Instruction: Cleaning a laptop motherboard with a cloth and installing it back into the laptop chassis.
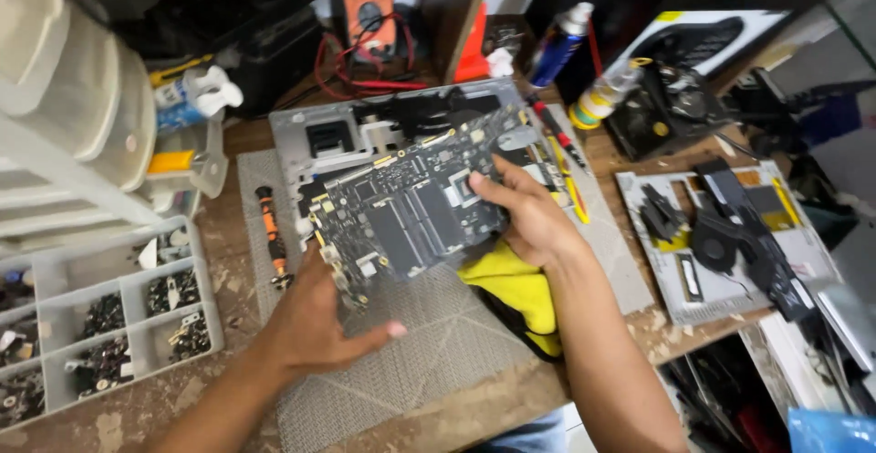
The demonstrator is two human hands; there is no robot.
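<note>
Head camera looks steeply down, close over the workbench (137,407).

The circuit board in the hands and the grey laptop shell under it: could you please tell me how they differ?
The circuit board is dark, crowded with chips, and tilted in the air, held by the left hand and right hand. The laptop shell is pale grey, wider, and lies flat on the grey mat. Both are bare laptop parts.

Two bare forearms, left hand (315,325), right hand (529,220), no sleeves, no gloves
</note>
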